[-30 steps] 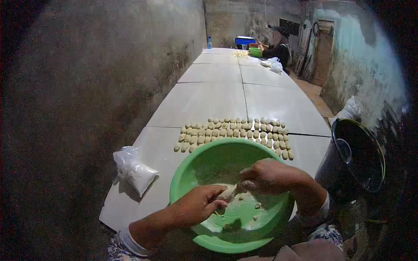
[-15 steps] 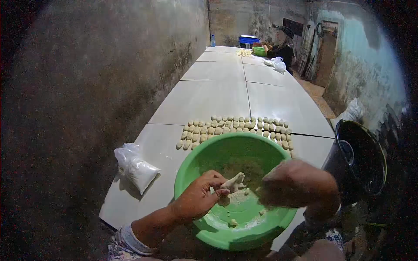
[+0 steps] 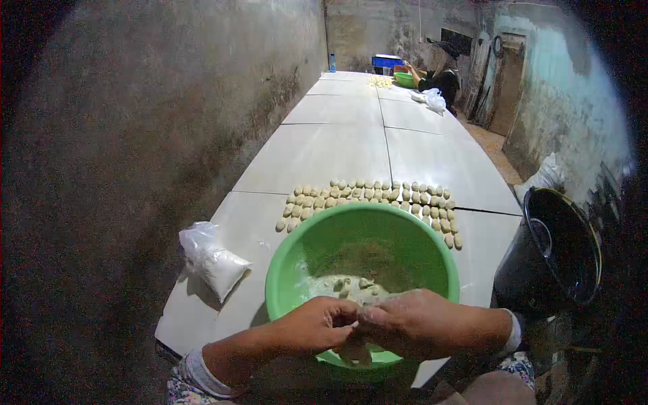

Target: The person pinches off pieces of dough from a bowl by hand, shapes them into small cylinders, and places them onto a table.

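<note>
Over the near side of a green plastic bowl [image 3: 290,270], my two hands meet at the fingertips. My left hand [image 3: 314,325] is closed in a pinch, and a small pale bit of dough [image 3: 355,325] shows at its thumb tip. My right hand [image 3: 418,322] is closed too, its fingers curled against the left fingertips. Whatever lies between the fingers is mostly hidden. Inside the bowl are loose dough pieces [image 3: 345,288] and white flour [image 3: 324,286]. Behind the bowl, many small oval dough pieces [image 3: 358,193] lie in rows on the white table [image 3: 324,152].
A plastic bag of white powder [image 3: 219,266] leans on the table at left. Right of the table stands a black bucket [image 3: 533,270]. At the far end a person [image 3: 442,77] sits by another green bowl [image 3: 405,79]. A bare wall [image 3: 169,121] borders the left side.
My right hand has come left and down to meet my left hand. The dough that stuck out of my left hand is now largely hidden. The far person's arm has lifted.
</note>
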Available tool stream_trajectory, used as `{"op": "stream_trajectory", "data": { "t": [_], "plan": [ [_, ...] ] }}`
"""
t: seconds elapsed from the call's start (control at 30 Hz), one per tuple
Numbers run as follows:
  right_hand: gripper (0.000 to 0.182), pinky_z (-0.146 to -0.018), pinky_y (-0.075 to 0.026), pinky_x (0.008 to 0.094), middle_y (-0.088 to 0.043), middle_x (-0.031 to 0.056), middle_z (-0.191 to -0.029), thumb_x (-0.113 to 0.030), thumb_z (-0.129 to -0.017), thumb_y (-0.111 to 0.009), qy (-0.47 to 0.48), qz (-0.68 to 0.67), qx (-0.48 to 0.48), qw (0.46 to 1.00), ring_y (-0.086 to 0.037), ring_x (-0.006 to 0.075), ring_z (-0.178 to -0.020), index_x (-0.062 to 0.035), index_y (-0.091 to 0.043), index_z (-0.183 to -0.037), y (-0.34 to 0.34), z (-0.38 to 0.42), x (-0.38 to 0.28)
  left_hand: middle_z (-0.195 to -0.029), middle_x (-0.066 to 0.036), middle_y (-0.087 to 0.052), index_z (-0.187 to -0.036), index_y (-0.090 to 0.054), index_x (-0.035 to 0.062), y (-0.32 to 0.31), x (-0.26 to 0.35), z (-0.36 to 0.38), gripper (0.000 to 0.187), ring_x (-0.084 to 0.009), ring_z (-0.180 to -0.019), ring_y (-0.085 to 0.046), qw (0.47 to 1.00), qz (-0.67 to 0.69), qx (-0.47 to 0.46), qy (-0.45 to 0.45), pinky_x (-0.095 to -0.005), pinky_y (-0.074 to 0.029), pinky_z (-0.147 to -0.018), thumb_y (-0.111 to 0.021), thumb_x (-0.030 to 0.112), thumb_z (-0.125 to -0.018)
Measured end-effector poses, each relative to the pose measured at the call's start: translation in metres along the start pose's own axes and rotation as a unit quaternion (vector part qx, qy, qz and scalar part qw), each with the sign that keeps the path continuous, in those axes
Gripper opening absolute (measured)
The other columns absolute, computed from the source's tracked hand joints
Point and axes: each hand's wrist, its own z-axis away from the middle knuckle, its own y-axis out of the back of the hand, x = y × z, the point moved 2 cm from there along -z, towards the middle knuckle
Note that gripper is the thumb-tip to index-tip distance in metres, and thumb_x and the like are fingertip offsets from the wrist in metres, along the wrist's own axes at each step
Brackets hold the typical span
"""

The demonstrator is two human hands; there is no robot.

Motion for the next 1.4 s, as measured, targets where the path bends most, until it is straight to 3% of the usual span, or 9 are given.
{"op": "stream_trajectory", "data": {
  "t": [0.1,0.23,0.3,0.5,0.6,1.03,1.23,1.3,1.4],
  "plan": [
    [0.04,-0.062,-0.053,0.0452,-0.057,0.0185,-0.098,-0.02,-0.085,-0.055,-0.002,0.013,0.0,1.0,-0.063,0.0372,-0.079,-0.004,-0.04,-0.118,0.005,0.004,-0.008,-0.086,-0.004,-0.064,-0.101,-0.06,0.0005,0.0,-0.005,0.001,0.014,-0.0098,-0.077,-0.062,0.996,0.048,-0.051,0.046,-0.0259,-0.051,-0.069,-0.058,0.01,-0.09],
    [0.043,-0.063,-0.054,0.0433,-0.054,0.0219,-0.105,-0.02,-0.088,-0.053,-0.014,0.071,0.116,0.991,-0.063,0.0392,-0.083,-0.004,-0.037,-0.124,0.001,-0.001,-0.011,-0.092,-0.005,-0.062,-0.105,-0.056,0.0021,-0.001,-0.006,-0.002,0.019,-0.0125,-0.084,-0.063,0.977,0.182,0.098,-0.043,-0.0261,-0.053,-0.073,-0.063,0.007,-0.088],
    [0.051,-0.069,-0.051,0.0432,-0.053,0.018,-0.099,-0.028,-0.083,-0.068,-0.077,-0.029,0.126,0.989,-0.06,0.0377,-0.084,-0.0037,-0.042,-0.118,-0.002,-0.004,-0.01,-0.095,-0.006,-0.061,-0.104,-0.054,0.0014,0.001,-0.011,-0.005,0.018,-0.0137,-0.089,-0.063,0.969,0.185,0.142,-0.086,-0.0274,-0.053,-0.076,-0.062,0.005,-0.088],
    [0.02,-0.068,-0.052,0.0407,-0.06,0.0149,-0.091,-0.007,-0.086,-0.059,-0.007,-0.065,0.213,0.975,-0.063,0.0344,-0.082,-0.0024,-0.051,-0.104,-0.001,-0.002,0.013,-0.112,-0.011,-0.054,-0.122,-0.044,0.0035,0.009,-0.007,-0.005,0.033,-0.0203,-0.092,-0.061,0.977,0.194,0.078,-0.048,-0.0335,-0.05,-0.084,-0.046,0.023,-0.096],
    [0.013,-0.063,-0.05,0.0409,-0.059,0.0127,-0.082,-0.005,-0.084,-0.06,0.021,-0.002,0.245,0.969,-0.061,0.0346,-0.077,-0.0043,-0.055,-0.095,-0.003,-0.007,0.013,-0.093,-0.005,-0.057,-0.123,-0.045,0.0049,0.002,-0.009,-0.008,0.046,-0.014,-0.083,-0.058,0.997,0.066,-0.007,-0.03,-0.0255,-0.047,-0.074,-0.036,0.043,-0.099],
    [0.013,-0.072,-0.047,0.0434,-0.057,0.0174,-0.086,-0.002,-0.084,-0.051,-0.031,-0.114,0.116,0.986,-0.059,0.0377,-0.084,-0.0043,-0.05,-0.097,0.029,0.009,0.007,-0.074,-0.005,-0.051,-0.118,-0.051,0.002,-0.006,0.002,0.001,0.051,-0.0139,-0.068,-0.05,0.997,-0.058,-0.019,-0.057,-0.0294,-0.044,-0.065,-0.03,0.045,-0.1],
    [0.008,-0.07,-0.047,0.0416,-0.058,0.0149,-0.084,-0.006,-0.087,-0.054,-0.091,-0.103,0.112,0.984,-0.06,0.0336,-0.081,-0.0042,-0.052,-0.094,0.041,0.017,0.007,-0.067,-0.003,-0.044,-0.089,-0.049,0.0055,-0.004,0.006,0.004,0.045,-0.0141,-0.063,-0.045,0.995,-0.091,-0.002,-0.052,-0.0295,-0.039,-0.059,-0.03,0.045,-0.1],
    [0.006,-0.068,-0.048,0.0398,-0.057,0.0149,-0.081,-0.007,-0.088,-0.053,-0.041,-0.087,0.161,0.982,-0.06,0.0319,-0.076,-0.0037,-0.052,-0.093,0.038,0.02,0.014,-0.069,-0.004,-0.045,-0.089,-0.05,0.0051,-0.003,0.012,0.007,0.045,-0.0143,-0.063,-0.045,0.996,-0.088,0.006,-0.015,-0.0293,-0.039,-0.059,-0.03,0.044,-0.1],
    [0.012,-0.065,-0.048,0.0331,-0.057,0.0129,-0.077,0.003,-0.082,-0.059,-0.155,-0.034,0.347,0.924,-0.061,0.0173,-0.075,-0.0006,-0.055,-0.093,0.063,0.034,0.035,-0.071,-0.003,-0.045,-0.092,-0.05,0.0037,0.006,0.005,0.009,0.042,-0.0131,-0.064,-0.044,0.997,-0.042,0.018,-0.063,-0.0268,-0.039,-0.062,-0.031,0.04,-0.101]
  ]
}}
